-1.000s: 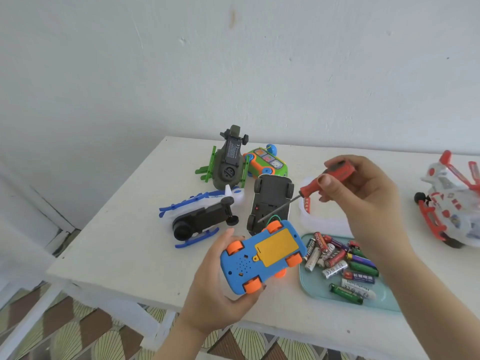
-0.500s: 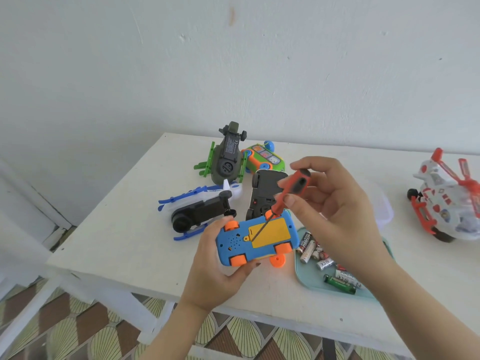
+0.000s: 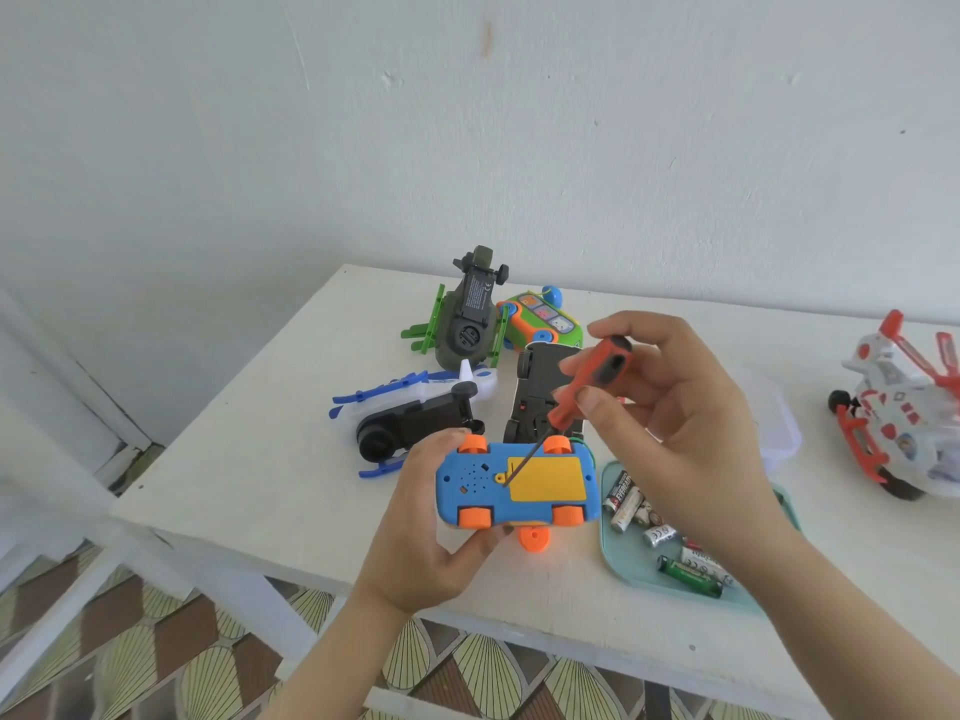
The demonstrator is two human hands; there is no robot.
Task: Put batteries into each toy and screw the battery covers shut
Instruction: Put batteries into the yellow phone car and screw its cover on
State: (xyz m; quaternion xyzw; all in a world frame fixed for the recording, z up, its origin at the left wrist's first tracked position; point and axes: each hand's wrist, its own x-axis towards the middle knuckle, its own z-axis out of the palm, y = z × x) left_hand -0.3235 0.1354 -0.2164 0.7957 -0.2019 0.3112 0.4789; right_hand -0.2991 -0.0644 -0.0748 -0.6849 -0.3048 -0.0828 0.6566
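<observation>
Over the last second the red screwdriver point(image 3: 597, 374) has swung in from up near the tray, and its tip now rests at the small screw tab point(image 3: 501, 478) on the left edge of the yellow battery cover point(image 3: 545, 478). The blue toy car point(image 3: 467, 485) has also levelled out, belly up.

My left hand point(image 3: 426, 527) cradles that car above the near edge of the white table point(image 3: 249, 459), fingers curled under the body and thumb up by an orange wheel point(image 3: 472, 445). My right hand point(image 3: 680, 413) pinches the screwdriver handle between thumb and fingertips, the shaft slanting down-left to the tab.

With the cover lying flat in its recess, I judge I am at the screwing step for this car. Whether batteries are inside is hidden, and I cannot tell if the tip is seated in the screw head.

Next I need to keep the car steady, press lightly along the shaft and twirl the handle until the screw bites. Spare batteries point(image 3: 623, 501) wait in the teal tray point(image 3: 618, 571) just right of the car. Beyond it, the black car point(image 3: 537, 387), the green helicopter point(image 3: 467, 324) and the blue-and-white helicopter point(image 3: 410, 415) lie underside up.
</observation>
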